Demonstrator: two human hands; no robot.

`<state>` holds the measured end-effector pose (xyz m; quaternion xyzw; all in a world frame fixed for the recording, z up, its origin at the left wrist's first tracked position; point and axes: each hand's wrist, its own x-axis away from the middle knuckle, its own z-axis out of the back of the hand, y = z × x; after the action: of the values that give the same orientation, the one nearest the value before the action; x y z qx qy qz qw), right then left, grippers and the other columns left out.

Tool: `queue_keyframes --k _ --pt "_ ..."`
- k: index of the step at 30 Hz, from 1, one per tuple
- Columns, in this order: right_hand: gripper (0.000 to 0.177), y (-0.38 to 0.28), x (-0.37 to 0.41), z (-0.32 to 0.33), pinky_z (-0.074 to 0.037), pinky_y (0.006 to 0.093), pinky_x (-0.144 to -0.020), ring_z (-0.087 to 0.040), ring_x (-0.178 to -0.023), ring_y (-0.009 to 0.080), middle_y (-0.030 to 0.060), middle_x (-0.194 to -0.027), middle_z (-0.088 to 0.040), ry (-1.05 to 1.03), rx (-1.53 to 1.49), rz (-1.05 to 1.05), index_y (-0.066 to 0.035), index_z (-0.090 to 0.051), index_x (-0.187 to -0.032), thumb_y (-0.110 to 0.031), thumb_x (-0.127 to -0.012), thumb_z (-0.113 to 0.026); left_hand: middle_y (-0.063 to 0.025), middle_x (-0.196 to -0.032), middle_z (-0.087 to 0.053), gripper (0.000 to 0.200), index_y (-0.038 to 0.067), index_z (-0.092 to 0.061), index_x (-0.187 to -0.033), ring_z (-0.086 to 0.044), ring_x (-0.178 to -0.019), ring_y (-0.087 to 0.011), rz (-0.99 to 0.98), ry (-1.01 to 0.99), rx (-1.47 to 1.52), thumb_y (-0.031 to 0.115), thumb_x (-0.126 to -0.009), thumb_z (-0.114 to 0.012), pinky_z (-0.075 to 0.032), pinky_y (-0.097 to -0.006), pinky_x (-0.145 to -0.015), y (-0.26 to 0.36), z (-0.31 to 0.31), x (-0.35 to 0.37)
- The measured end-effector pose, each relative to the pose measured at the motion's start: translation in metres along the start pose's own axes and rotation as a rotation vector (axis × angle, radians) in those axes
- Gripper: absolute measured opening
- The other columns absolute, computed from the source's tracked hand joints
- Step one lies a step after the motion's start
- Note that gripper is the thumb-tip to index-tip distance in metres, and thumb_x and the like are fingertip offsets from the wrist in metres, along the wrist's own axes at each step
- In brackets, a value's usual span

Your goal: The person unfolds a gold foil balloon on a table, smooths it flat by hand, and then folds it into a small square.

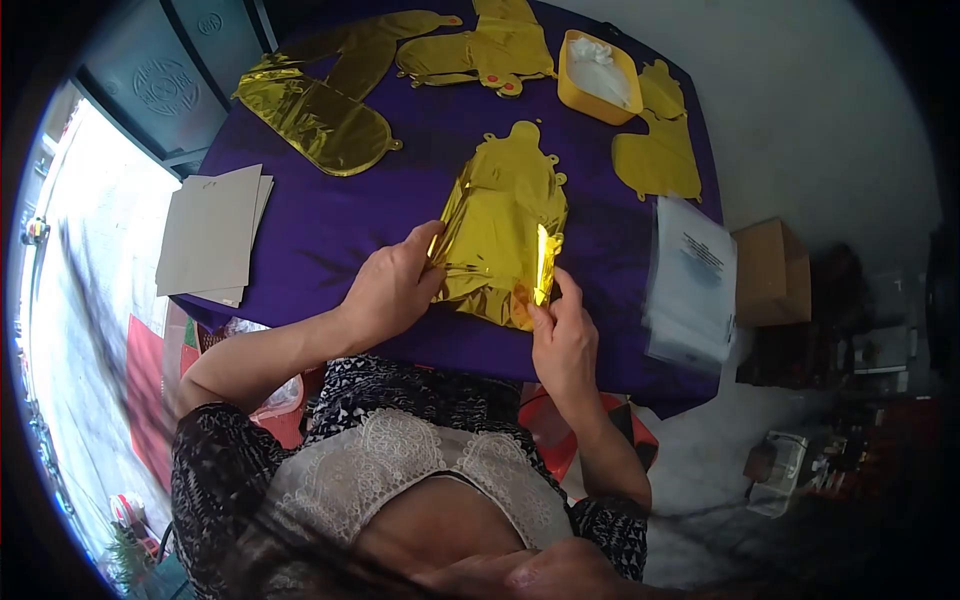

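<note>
The left hand's fingers (428,240) are pinched together on the left edge of the gold foil piece (503,205); the right hand's fingers (567,290) are clamped, thumb against forefinger, on its lower right edge, where the foil bunches into a bright fold. The piece lies between the hands near the front of the desk (330,225), narrow rounded end pointing away. It looks almost weightless, limp and slippery (the sort of film that keeps every crease), and likely to tear if tugged; the broad side edges seem the best grip, rather than the small tabs.

Beyond it, more gold foil lies spread at the far left (350,115) and far centre (480,50), beside a yellow tub (577,97) holding something white. Another foil piece (655,155) lies farther right, just above clear plastic packets (692,290). Grey cards (208,235) sit stacked at the left edge.
</note>
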<state>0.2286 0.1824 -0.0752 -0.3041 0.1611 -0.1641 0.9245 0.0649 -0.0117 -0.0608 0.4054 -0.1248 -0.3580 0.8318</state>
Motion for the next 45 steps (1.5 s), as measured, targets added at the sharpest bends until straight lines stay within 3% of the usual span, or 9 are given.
queue_keyframes --k 7,10,13,16,20,27,32,41,45 --pt "0.072 -0.006 -0.007 -0.002 -0.052 0.0476 -0.066 -0.068 -0.068 0.0392 0.0228 -0.078 -0.067 0.005 0.173 0.066 0.007 -0.034 -0.147 -0.005 -0.088 -0.074 -0.0251 -0.074 -0.068 0.050 -0.010 -0.047 -0.135 -0.070 -0.073 -0.0423 -0.008 0.002 -0.092 0.006 -0.089 -0.059 -0.056 -0.0509 -0.067 0.003 -0.001 -0.002" --pt "0.074 -0.006 -0.010 -0.003 -0.052 0.0468 -0.066 -0.068 -0.067 0.0380 0.0210 -0.074 -0.066 -0.017 0.219 0.088 0.007 -0.034 -0.148 -0.006 -0.087 -0.075 -0.0281 -0.095 -0.069 0.049 -0.009 -0.048 -0.134 -0.071 -0.087 -0.0394 -0.067 0.016 -0.212 0.008 -0.089 -0.061 -0.056 -0.0489 -0.075 0.018 0.009 0.004" --pt "0.074 -0.005 -0.011 -0.003 -0.052 0.0462 -0.067 -0.068 -0.067 0.0368 0.0198 -0.073 -0.066 -0.019 0.249 0.134 0.007 -0.035 -0.148 -0.007 -0.087 -0.075 -0.0325 -0.127 -0.058 0.053 -0.008 -0.048 -0.134 -0.062 -0.114 -0.0421 -0.333 0.111 -0.487 0.012 -0.089 -0.066 -0.051 -0.0488 -0.094 0.027 0.012 0.004" --pt "0.073 -0.005 -0.011 -0.002 -0.052 0.0462 -0.068 -0.068 -0.068 0.0361 0.0195 -0.074 -0.066 -0.021 0.283 0.169 0.007 -0.036 -0.148 -0.007 -0.088 -0.075 -0.0345 -0.151 -0.035 0.073 -0.007 -0.036 -0.149 -0.040 -0.137 -0.0539 -0.391 0.067 -0.555 0.026 -0.093 -0.070 -0.037 -0.0557 -0.113 0.021 0.001 -0.009" --pt "0.070 -0.006 -0.011 -0.005 -0.051 0.0461 -0.069 -0.067 -0.069 0.0357 0.0194 -0.075 -0.066 -0.015 0.279 0.195 0.007 -0.038 -0.147 -0.007 -0.088 -0.074 -0.0394 -0.158 -0.024 0.087 -0.008 -0.027 -0.156 -0.020 -0.149 -0.0569 -0.406 -0.038 -0.606 0.055 -0.101 -0.052 -0.021 -0.0605 -0.122 0.006 -0.019 -0.019" --pt "0.058 0.003 -0.016 0.007 -0.049 0.0446 -0.074 -0.062 -0.074 0.0310 0.0116 -0.078 -0.066 0.157 0.309 0.197 0.006 -0.051 -0.139 -0.008 -0.087 -0.075 -0.0386 -0.159 -0.026 0.083 -0.006 -0.029 -0.157 -0.018 -0.151 -0.0544 -0.355 -0.069 -0.669 0.055 -0.103 -0.046 -0.018 -0.0583 -0.124 -0.011 -0.036 -0.018" --pt "0.024 0.008 -0.004 0.009 -0.046 0.0447 -0.081 -0.057 -0.091 0.0312 0.0105 -0.093 -0.060 0.097 0.333 0.255 -0.004 -0.069 -0.112 -0.010 -0.089 -0.071 -0.0392 -0.159 -0.023 0.086 -0.007 -0.026 -0.157 -0.018 -0.151 -0.0552 -0.366 -0.051 -0.645 0.055 -0.102 -0.049 -0.019 -0.0592 -0.123 -0.012 -0.036 -0.017" --pt "0.021 0.008 -0.007 0.004 -0.046 0.0439 -0.081 -0.057 -0.090 0.0296 0.0089 -0.095 -0.060 0.080 0.221 0.272 -0.002 -0.072 -0.109 -0.010 -0.090 -0.070 -0.0346 -0.164 -0.022 0.088 -0.003 -0.030 -0.159 -0.013 -0.154 -0.0513 -0.310 -0.134 -0.679 0.062 -0.102 -0.041 -0.013 -0.0563 -0.126 -0.006 -0.032 -0.017" --pt "0.031 0.004 -0.009 0.004 -0.046 0.0463 -0.085 -0.057 -0.095 0.0313 0.0122 -0.102 -0.061 0.058 0.249 0.187 0.000 -0.066 -0.118 -0.013 -0.091 -0.071 -0.0349 -0.162 -0.025 0.089 -0.004 -0.032 -0.157 -0.016 -0.153 -0.0519 -0.323 -0.108 -0.705 0.064 -0.100 -0.043 -0.015 -0.0574 -0.125 -0.007 -0.035 -0.017"
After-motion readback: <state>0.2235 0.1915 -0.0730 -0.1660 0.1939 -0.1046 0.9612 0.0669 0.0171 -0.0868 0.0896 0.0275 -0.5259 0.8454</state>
